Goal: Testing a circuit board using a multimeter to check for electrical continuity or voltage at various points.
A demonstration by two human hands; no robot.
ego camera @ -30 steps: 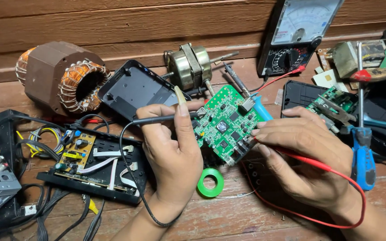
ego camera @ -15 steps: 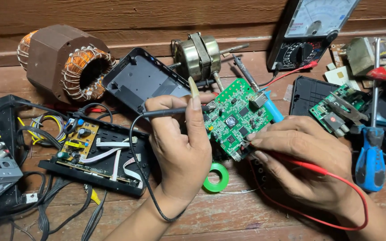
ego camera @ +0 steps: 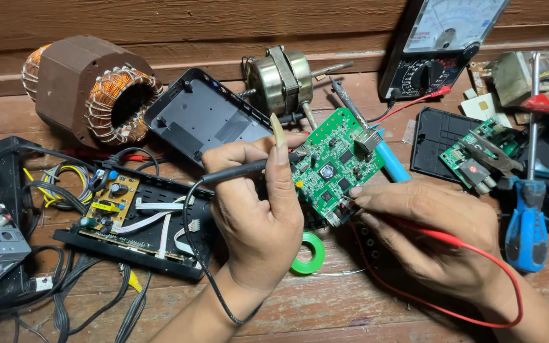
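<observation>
A green circuit board (ego camera: 335, 164) lies tilted at the centre of the wooden floor. My left hand (ego camera: 258, 209) grips a black test probe (ego camera: 239, 170) whose tip touches the board's left edge. My right hand (ego camera: 433, 232) pinches a red test probe (ego camera: 414, 227) against the board's lower corner; its red lead (ego camera: 503, 279) loops around my wrist. Behind stands an analog multimeter (ego camera: 436, 44) with both leads plugged in.
A copper-wound stator (ego camera: 90, 89), a small motor (ego camera: 281, 79), a black plastic cover (ego camera: 201, 114), an open device with a yellow board (ego camera: 119, 209), a green tape roll (ego camera: 309, 254), a blue screwdriver (ego camera: 527, 216), another green board (ego camera: 478, 152) and a soldering iron (ego camera: 376, 143) surround the hands.
The view has shifted slightly, so everything sits a little further right and lower. Both hands keep their probes on the green board, hardly moving.
</observation>
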